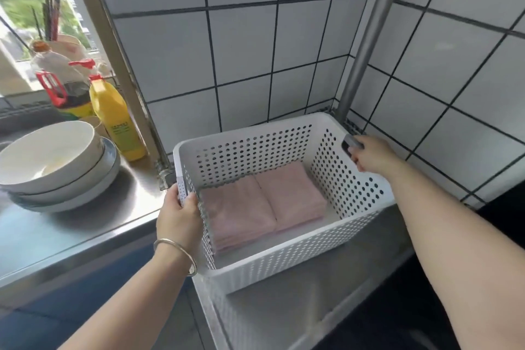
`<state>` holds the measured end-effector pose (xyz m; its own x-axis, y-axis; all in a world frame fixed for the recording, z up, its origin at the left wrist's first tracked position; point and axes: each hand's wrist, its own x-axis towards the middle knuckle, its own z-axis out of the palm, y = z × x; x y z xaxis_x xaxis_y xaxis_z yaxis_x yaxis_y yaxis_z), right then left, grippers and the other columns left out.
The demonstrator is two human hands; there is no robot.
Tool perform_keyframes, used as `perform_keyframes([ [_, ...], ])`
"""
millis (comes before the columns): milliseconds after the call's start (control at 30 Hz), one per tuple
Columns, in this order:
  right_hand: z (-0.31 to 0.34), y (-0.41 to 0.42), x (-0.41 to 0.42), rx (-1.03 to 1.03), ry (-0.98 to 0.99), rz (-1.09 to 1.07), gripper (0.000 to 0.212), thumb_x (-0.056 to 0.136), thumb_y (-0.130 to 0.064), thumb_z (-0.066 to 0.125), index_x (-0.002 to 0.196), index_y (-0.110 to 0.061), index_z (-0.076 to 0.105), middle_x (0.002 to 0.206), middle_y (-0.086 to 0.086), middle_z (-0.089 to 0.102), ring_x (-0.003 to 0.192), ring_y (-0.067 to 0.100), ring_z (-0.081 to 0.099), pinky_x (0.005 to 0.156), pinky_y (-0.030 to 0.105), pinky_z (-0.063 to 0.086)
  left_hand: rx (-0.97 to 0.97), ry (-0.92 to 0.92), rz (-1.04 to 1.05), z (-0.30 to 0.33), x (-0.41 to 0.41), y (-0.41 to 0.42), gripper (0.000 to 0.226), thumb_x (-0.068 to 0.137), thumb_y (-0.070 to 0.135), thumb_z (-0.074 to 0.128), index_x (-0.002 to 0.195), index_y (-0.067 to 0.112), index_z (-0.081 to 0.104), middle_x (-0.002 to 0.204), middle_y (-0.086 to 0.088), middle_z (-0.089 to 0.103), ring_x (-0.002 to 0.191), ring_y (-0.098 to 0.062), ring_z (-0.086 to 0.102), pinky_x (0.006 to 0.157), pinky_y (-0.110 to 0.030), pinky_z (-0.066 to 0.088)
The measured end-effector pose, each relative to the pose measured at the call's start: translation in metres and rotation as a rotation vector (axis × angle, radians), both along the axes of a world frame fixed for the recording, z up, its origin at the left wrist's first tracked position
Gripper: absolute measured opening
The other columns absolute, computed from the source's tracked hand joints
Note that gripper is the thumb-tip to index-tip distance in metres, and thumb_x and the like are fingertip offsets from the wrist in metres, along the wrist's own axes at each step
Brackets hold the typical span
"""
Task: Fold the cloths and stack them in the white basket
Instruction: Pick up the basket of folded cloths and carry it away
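Bowls (54,162): stacked, at the left edge of the steel table (71,230); the top one is white, with a blue-grey one beneath.
Bottles: a yellow bottle (118,119) with a red cap stands just behind the bowls, near the window frame; a dark bottle (71,94) with a red handle stands to its left.
Left hand (177,216): grip curled over the left rim of the white basket (284,258), thumb on the outer face, fingers hidden behind the rim. A metal bangle (177,253) sits on the wrist.
White basket: perforated plastic, rectangular, at the right end of the table, in the tiled corner. Whether its base touches the surface below cannot be told.
Pink cloths (264,204): folded flat, in two stacks side by side on the basket floor, touching along one edge. The left stack lies against the left wall; a strip of bare floor shows beside the right stack.
Metal pipe (366,37): rises from the corner just behind the basket's far right corner.
Right hand (372,155): grip curled over the basket's right rim near the far corner, fingertips inside; a small dark shape beside the fingers is too blurred to identify.
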<state>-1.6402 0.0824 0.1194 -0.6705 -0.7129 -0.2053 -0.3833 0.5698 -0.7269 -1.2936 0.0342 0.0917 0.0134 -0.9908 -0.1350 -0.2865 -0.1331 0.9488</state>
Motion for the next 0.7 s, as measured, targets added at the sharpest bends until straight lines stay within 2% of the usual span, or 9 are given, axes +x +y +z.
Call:
perform_keyframes([
  [100,-0.004,-0.012,-0.007,-0.009,-0.025,-0.009,0.033,0.097,-0.007,0.042,0.127,-0.012,0.053,0.07,0.0,0.05,0.056,0.013,0.043,0.049,0.022,0.038,0.018,-0.02,0.043,-0.001,-0.01,0.004,0.028,0.094,0.019,0.041,0.12,0.024,0.049,0.094,-0.005,0.062,0.077,-0.027,0.057,0.069,-0.034,0.044],
  [200,-0.004,-0.022,-0.016,0.006,0.01,0.009,0.032,0.097,-0.01,0.042,0.126,-0.013,0.054,0.069,0.001,0.052,0.056,0.013,0.044,0.049,0.022,0.038,0.035,-0.018,0.076,-0.002,-0.02,0.003,0.036,0.094,0.02,0.041,0.13,0.023,0.041,0.092,-0.005,0.06,0.075,-0.029,0.057,0.068,-0.034,0.044],
  [300,-0.007,-0.031,-0.023,0.016,0.096,0.044,0.033,0.097,-0.014,0.041,0.128,-0.014,0.053,0.077,0.005,0.056,0.059,0.016,0.047,0.058,0.025,0.042,0.052,-0.004,0.097,-0.005,-0.027,-0.002,0.039,0.094,0.021,0.04,0.132,0.024,0.038,0.092,-0.009,0.061,0.069,-0.028,0.055,0.063,-0.033,0.042],
  [400,-0.006,-0.036,-0.025,0.098,0.24,0.108,0.034,0.098,-0.019,0.037,0.128,-0.016,0.05,0.096,0.012,0.059,0.077,0.023,0.052,0.069,0.028,0.04,0.061,0.004,0.123,-0.006,-0.032,0.0,0.039,0.094,0.023,0.041,0.133,0.025,0.037,0.1,-0.012,0.061,0.072,-0.027,0.056,0.063,-0.033,0.043],
  [500,-0.006,-0.041,-0.026,0.153,0.355,0.155,0.034,0.099,-0.021,0.033,0.128,-0.013,0.049,0.11,0.018,0.061,0.086,0.026,0.054,0.069,0.026,0.035,0.043,0.002,0.156,-0.005,-0.036,0.006,0.038,0.094,0.025,0.041,0.132,0.024,0.038,0.103,-0.006,0.059,0.082,-0.028,0.06,0.073,-0.038,0.048],
  [600,-0.006,-0.042,-0.025,0.179,0.44,0.178,0.033,0.1,-0.021,0.032,0.126,-0.009,0.049,0.116,0.019,0.06,0.098,0.03,0.056,0.07,0.026,0.033,0.054,-0.011,0.173,-0.004,-0.039,0.01,0.038,0.095,0.026,0.041,0.133,0.023,0.038,0.101,-0.004,0.057,0.083,-0.027,0.059,0.075,-0.037,0.047],
  [700,-0.009,-0.043,-0.026,0.188,0.463,0.191,0.032,0.1,-0.022,0.033,0.123,-0.009,0.051,0.118,0.013,0.059,0.095,0.025,0.054,0.071,0.025,0.031,0.054,-0.017,0.18,-0.004,-0.04,0.01,0.039,0.095,0.024,0.042,0.134,0.021,0.038,0.098,0.001,0.052,0.079,-0.024,0.056,0.074,-0.033,0.044],
])
